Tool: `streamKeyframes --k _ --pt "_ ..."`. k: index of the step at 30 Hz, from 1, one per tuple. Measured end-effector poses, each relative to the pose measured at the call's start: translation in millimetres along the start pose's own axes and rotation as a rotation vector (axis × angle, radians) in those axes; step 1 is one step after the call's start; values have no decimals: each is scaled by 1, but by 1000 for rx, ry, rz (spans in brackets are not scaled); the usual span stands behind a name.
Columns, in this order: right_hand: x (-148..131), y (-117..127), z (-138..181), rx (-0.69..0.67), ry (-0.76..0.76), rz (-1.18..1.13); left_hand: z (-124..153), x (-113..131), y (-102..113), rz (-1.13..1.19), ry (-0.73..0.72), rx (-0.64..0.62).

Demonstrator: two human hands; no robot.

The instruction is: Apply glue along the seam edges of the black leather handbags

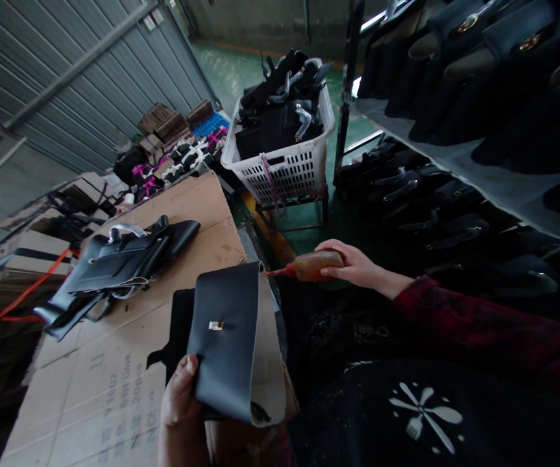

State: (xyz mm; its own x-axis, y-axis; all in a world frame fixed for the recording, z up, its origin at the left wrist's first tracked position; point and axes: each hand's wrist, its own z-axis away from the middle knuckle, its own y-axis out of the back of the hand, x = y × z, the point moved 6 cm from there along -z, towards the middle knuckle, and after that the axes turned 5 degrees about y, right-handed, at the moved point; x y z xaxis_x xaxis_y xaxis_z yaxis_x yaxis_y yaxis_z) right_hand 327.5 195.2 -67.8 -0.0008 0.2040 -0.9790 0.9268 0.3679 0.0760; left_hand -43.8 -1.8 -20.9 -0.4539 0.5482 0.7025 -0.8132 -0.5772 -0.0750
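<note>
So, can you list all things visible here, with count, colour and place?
bag flap: one, black, metal clasp, over the cardboard's near edge
squeeze bottle: one, amber, red nozzle, tip at the flap's top edge
bag pieces: one pile, black, on the cardboard, left
cardboard: one sheet, brown, worktop
basket: one, white, behind, holds black bags
shelves: two levels, grey, right, many black bags
left hand: one, grips the flap's lower edge
right hand: one, holds the squeeze bottle

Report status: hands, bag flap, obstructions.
Left hand grips black bag flap at its lower edge. Right hand holds glue bottle, red nozzle at flap's top edge. Pile of bag parts lies apart on cardboard.
</note>
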Motion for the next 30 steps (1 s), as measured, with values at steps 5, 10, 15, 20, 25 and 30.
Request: streamKeyframes --k 5,10,15,20,25,30 --pt "13 -1 11 -48 -23 22 5 5 -10 -22 -6 6" --pt "14 3 15 6 -50 -93 5 6 -12 -23 -13 35" --pt "8 2 4 17 -9 -120 4 4 -10 -18 -16 63" --pt "13 -1 -9 -2 26 -83 4 1 -7 -31 -30 11" --pt "30 -3 -9 -32 -43 -126 6 1 -17 -45 -24 -66" --pt "45 -8 7 -85 -148 -217 10 5 -28 -34 -41 -85"
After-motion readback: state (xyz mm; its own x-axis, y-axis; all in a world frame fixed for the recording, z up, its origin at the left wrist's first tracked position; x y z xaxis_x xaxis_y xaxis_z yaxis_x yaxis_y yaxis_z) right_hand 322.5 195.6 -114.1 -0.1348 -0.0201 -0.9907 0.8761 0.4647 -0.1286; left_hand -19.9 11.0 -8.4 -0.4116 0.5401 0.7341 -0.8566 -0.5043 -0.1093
